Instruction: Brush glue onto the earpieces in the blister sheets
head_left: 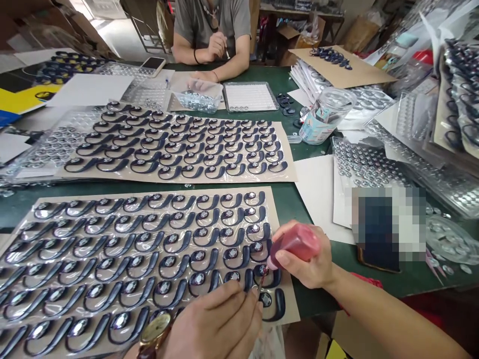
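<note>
One rounded pink bottle (298, 243), right hand (312, 267)

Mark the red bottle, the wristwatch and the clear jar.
red bottle (299, 243), head view, middle of its body.
wristwatch (155, 328), head view, on its dial.
clear jar (329, 107), head view, on its side wall.

A small assembly workshop: green table (299, 199), cardboard sheets (284, 169) of dark hooked parts (175, 154), stacked plastic trays (430, 164).
</note>
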Motion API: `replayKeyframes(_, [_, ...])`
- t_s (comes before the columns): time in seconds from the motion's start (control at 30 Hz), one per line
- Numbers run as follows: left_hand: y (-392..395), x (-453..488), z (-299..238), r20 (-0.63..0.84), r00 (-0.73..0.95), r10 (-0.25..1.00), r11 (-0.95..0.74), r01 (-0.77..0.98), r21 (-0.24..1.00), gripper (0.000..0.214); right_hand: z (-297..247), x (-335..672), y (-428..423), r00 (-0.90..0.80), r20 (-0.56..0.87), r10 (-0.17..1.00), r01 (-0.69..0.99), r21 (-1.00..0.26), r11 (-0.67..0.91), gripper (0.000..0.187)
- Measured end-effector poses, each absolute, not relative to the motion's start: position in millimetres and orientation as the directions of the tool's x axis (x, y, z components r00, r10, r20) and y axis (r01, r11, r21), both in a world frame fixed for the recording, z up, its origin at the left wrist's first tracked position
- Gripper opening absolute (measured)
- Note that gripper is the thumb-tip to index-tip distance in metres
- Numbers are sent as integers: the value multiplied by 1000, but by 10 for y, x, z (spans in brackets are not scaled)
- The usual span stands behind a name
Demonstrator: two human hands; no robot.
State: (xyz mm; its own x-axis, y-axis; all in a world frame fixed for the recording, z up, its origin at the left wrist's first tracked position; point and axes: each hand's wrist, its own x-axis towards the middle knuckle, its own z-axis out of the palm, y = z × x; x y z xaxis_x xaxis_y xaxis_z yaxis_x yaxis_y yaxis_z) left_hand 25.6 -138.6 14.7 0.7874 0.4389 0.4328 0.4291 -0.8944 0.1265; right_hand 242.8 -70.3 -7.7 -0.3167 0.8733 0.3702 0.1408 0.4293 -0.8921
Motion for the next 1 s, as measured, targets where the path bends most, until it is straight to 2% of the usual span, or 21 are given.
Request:
replayKeyframes(0.17, [-1492,323,118,390,801,453,-877,478,37,39,-46,2393,-689,-351,425,834,180,-844,506,12])
replayKeyframes(0.37, [-1484,332,146,384,796,469,-869,494,36,39,-71,2380,-677,-355,500,790,239,-768,594,13])
replayKeyframes(0.73, [-1513,316,78,374,783,497,-857,510,70,26,-83,2393,-667,-322,479,817,298,-767,567,8])
replayKeyframes(1.0, [-1514,299,81,348,803,484,-868,491,72,32,-75,2408,-661,-252,441,862,294,-813,502,11])
